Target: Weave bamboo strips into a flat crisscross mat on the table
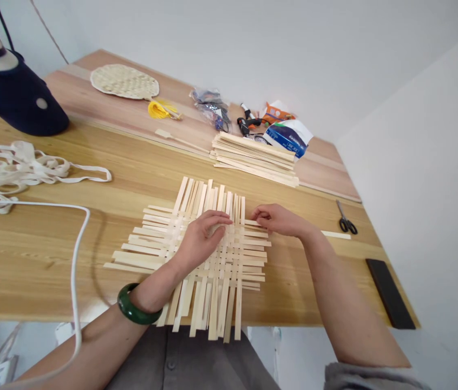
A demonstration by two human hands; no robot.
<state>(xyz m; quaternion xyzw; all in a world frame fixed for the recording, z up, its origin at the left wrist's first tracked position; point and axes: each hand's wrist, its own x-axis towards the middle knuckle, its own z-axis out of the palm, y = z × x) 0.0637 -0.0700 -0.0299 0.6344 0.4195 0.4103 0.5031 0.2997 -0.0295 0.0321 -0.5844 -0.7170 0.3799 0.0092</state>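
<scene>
So there's a woven mat [223, 265] of pale flat strips sitting near the front edge of a wooden table [302, 287], loose ends poking out on all four sides. The left hand [207, 233] is over the upper middle of the weave, loosely open with the thumb apart from the fingers, and there's a green bangle [131, 310] on that wrist (pretty chunky one, too). The right hand [275, 219] is curled in at the mat's upper right edge, fingertips right by a strip end, though you can't really tell if it's pinching it. Behind the mat lies a pile of spare strips [255, 158], with a blue packet [288, 138] just past it. Off to the right are some scissors [346, 223] and a black box [390, 293]. On the left it's a tangle of white ribbon [21, 165], with a woven fan [125, 82] and yellow cord [159, 110] farther back.
</scene>
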